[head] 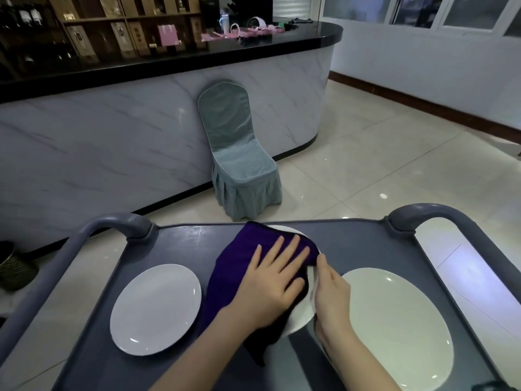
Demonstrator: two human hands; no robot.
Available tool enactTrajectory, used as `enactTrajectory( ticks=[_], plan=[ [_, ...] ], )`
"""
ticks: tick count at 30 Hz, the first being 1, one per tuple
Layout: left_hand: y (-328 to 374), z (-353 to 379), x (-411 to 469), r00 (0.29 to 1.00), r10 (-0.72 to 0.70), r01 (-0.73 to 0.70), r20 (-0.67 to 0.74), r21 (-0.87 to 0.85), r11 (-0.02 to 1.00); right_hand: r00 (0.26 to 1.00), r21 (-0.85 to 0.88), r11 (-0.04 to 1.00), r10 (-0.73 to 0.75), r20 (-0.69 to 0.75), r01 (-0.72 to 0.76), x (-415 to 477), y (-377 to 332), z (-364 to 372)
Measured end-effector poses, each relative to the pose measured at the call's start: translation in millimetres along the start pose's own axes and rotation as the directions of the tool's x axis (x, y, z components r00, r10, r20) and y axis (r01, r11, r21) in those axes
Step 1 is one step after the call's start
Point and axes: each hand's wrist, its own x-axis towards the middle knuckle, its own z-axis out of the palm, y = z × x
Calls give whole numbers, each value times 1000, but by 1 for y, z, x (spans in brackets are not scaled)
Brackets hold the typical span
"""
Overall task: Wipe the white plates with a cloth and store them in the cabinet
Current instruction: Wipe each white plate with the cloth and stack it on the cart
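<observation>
Three white plates lie on a grey cart top [180, 244]. The left plate [156, 309] and the larger right plate [394, 325] are bare. A dark purple cloth [236, 266] covers most of the middle plate [303, 320], leaving only its right rim and a sliver of its far edge in sight. My left hand [273, 283] presses flat on the cloth with its fingers spread. My right hand [329, 292] pinches the middle plate's right rim between thumb and fingers.
The cart has raised grey handles at the far left [124, 224] and far right [423, 215]. Beyond it stand a covered grey-green chair [239, 165] and a long marble-fronted counter [112, 136]. A dark bin [14, 269] sits on the tiled floor at left.
</observation>
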Motion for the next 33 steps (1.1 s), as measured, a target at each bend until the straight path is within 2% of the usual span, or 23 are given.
enactTrajectory(
  ticks=[3,5,11,13,17,21,23,25,27,29,31,33],
  plan=[
    [-22,-5,10,993,-119,118,10,64,991,999,-12,999,-38,-38,38,7,-17,-4],
    [-30,-7,6,989,-148,145,10,137,980,994,-22,996,-85,-66,84,14,-29,-8],
    [2,5,-38,994,-30,42,109,-109,993,989,23,998,-48,-137,52,26,-31,-15],
    [10,9,-42,994,-8,21,109,-113,993,991,17,1000,-13,-137,15,20,-23,-13],
    [11,10,-20,999,22,-20,38,-43,999,998,-47,999,-4,-58,2,0,-6,-6],
    [-4,0,17,999,11,-7,44,-75,997,999,-38,999,3,46,-1,-12,-3,-3],
    [-15,-11,30,1000,16,-18,-25,-56,998,992,-99,992,-75,100,85,-10,-12,-9],
    [-27,-23,37,991,-29,17,-132,-94,995,962,-201,949,-208,178,242,-8,-27,-20],
    [-39,-34,38,982,-137,95,-131,-290,952,912,-291,875,-316,263,387,-3,-44,-31],
    [-46,-41,38,980,-193,142,-48,-513,847,857,-364,790,-370,360,494,2,-59,-38],
    [-44,-46,39,986,-156,100,-51,-570,815,795,-387,720,-384,470,576,4,-70,-37],
    [-36,-49,41,997,-51,11,-58,-539,842,733,-414,641,-369,572,646,5,-73,-33]
  ],
)
